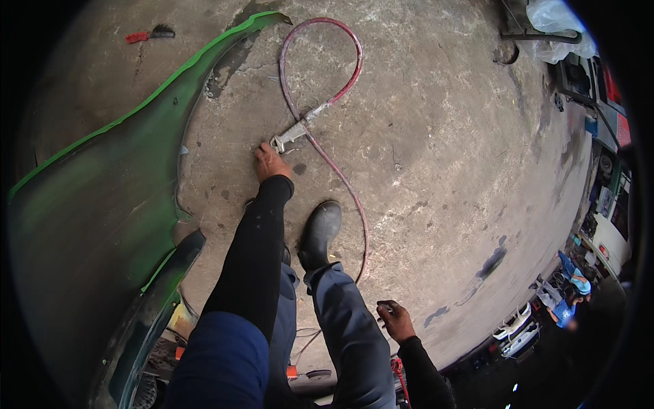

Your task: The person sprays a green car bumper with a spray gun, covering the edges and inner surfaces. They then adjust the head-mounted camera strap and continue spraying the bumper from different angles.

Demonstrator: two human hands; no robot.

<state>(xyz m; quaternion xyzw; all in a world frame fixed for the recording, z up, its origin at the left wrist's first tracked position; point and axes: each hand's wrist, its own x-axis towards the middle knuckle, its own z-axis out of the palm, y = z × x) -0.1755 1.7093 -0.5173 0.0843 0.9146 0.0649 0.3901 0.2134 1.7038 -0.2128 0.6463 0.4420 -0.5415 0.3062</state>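
My left hand (273, 163) reaches down to the floor, its fingers closed at the near end of a silver metal air tool (294, 133). The tool has a lever-like part on its side, and my fingers partly hide its end. A reddish hose (357, 51) joins its far end, makes a loop on the concrete and runs back toward my feet. My right hand (396, 322) hangs low beside my right leg, away from the tool. Its fingers are loosely bent, apart and dark at the tips, with nothing visible in them.
A large green and dark car body panel (102, 198) stands close on the left. Beyond it lies a red-handled brush (150, 34). My dark boot (320, 232) is on the concrete floor. Vehicles (610, 235) and people in blue (569, 293) are far right; clear plastic sheeting (555, 20) is upper right.
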